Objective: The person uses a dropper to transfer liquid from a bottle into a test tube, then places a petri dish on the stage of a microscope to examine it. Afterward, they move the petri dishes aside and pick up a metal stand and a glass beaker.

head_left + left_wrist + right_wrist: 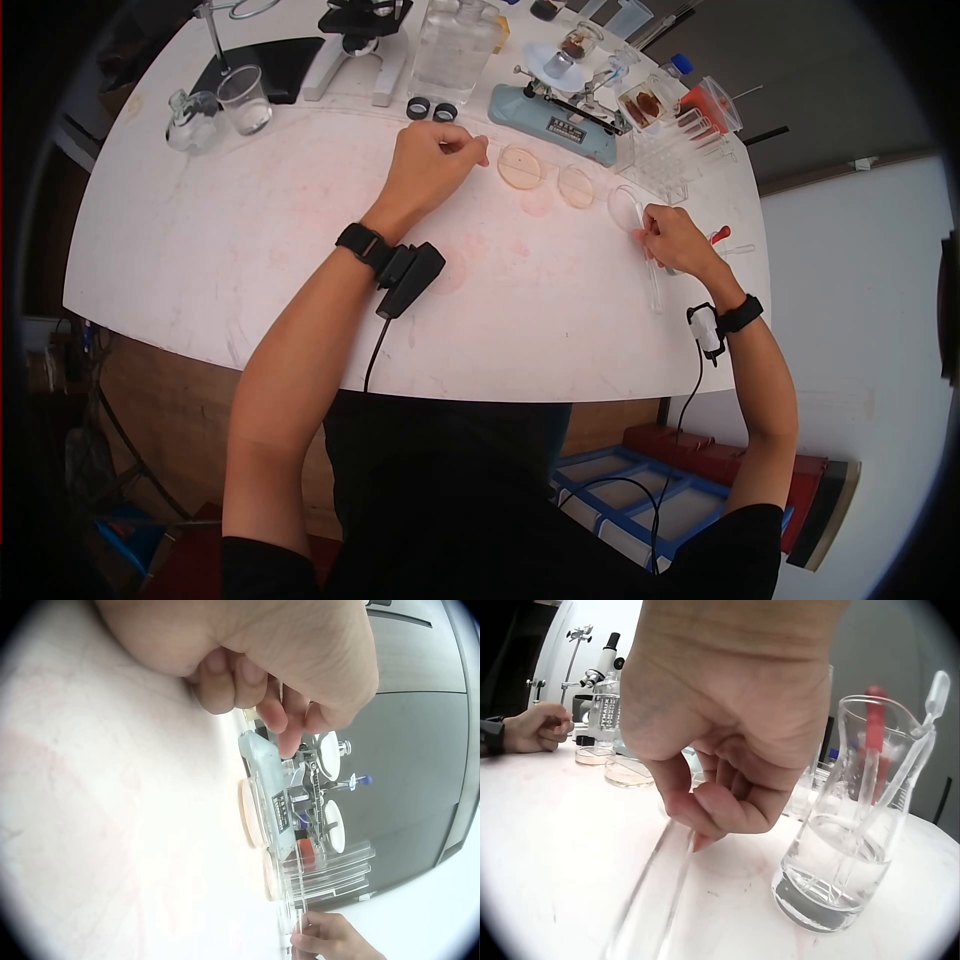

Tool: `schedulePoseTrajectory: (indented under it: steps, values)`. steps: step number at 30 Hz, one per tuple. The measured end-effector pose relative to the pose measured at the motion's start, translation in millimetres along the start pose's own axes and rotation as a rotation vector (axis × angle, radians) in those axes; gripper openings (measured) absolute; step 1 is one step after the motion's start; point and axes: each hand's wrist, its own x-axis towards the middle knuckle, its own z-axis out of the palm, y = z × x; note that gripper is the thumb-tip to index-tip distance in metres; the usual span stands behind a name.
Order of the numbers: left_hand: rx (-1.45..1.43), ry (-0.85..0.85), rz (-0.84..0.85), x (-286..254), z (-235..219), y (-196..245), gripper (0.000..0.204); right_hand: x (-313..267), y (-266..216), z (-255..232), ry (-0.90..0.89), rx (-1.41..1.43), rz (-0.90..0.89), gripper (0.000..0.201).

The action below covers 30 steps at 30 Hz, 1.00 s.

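My right hand (675, 240) pinches the end of a clear glass tube (655, 288) between thumb and fingers; in the right wrist view the tube (651, 892) slants down toward the near side. Close beyond that hand lies a clear round dish (624, 207), with two amber-tinted dishes (521, 169) (575, 187) to its left. My left hand (430, 165) is at the left of the dishes, fingers loosely curled, with nothing visible in them. Beside my right hand stands a beaker of clear liquid (829, 862) holding a red-topped dropper (874, 727) and a clear plastic one (936, 697).
A blue balance (555, 122) stands behind the dishes, with a rack of test tubes (665, 165) to its right. Two black caps (432, 109), a large clear bottle (447, 50) and a microscope (358, 45) are behind my left hand. Glass vessels (245, 102) stand at the far left.
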Motion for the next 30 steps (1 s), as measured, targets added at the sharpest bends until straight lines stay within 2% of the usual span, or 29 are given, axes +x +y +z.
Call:
schedulePoseTrajectory:
  steps: [12, 30]
  values:
    - [-0.003, 0.01, -0.001, -0.4, 1.0, 0.0, 0.025, 1.2, 1.2, -0.4, 0.007, -0.01, -0.011, 0.016]
    - [0.008, 0.003, -0.001, -0.7, 0.1, 2.5, 0.026, 1.1, 0.5, -1.1, 0.003, -0.011, -0.012, 0.02]
